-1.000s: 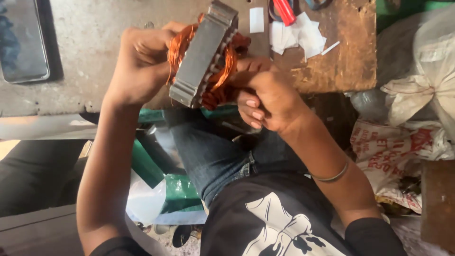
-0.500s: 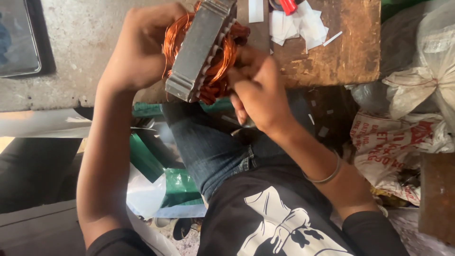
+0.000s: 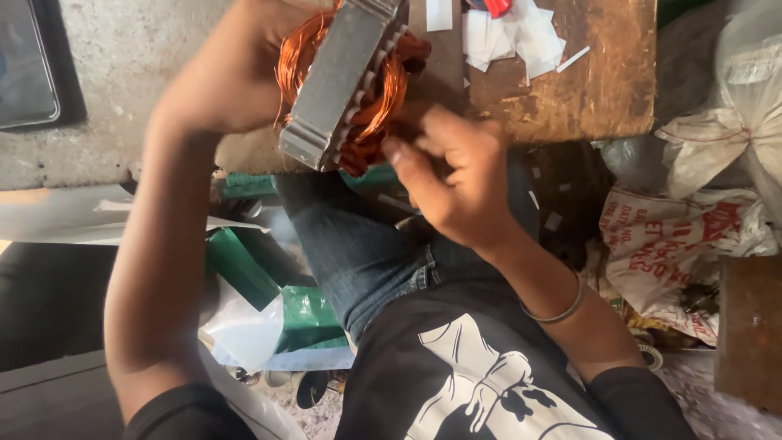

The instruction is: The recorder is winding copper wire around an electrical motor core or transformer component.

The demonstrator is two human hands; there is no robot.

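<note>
— What's nearest us here?

— The person's lap: jeans and a black printed shirt, with green packets [image 3: 269,285] on the floor beside the knee. Above that, the right hand [image 3: 460,183], fingers loosely curled and closing on nothing, its fingertips just touching the copper winding [image 3: 371,106] on the near side of the motor stator [image 3: 338,81].

— And the other hand?

— The left hand [image 3: 236,69] is clamped around the stator's far side, holding it tilted in the air over the near edge of the wooden board [image 3: 570,98].

— Which step would you say this is?

— Dressing or tucking the coil ends into the slots, I'd judge. The next move calls for a firm hold on the core and fine fingertip pressure, so the thin wire isn't nicked.

— Further back?

— White paper scraps [image 3: 513,33] near the board's far edge, sacks [image 3: 692,236] off to the right.
</note>
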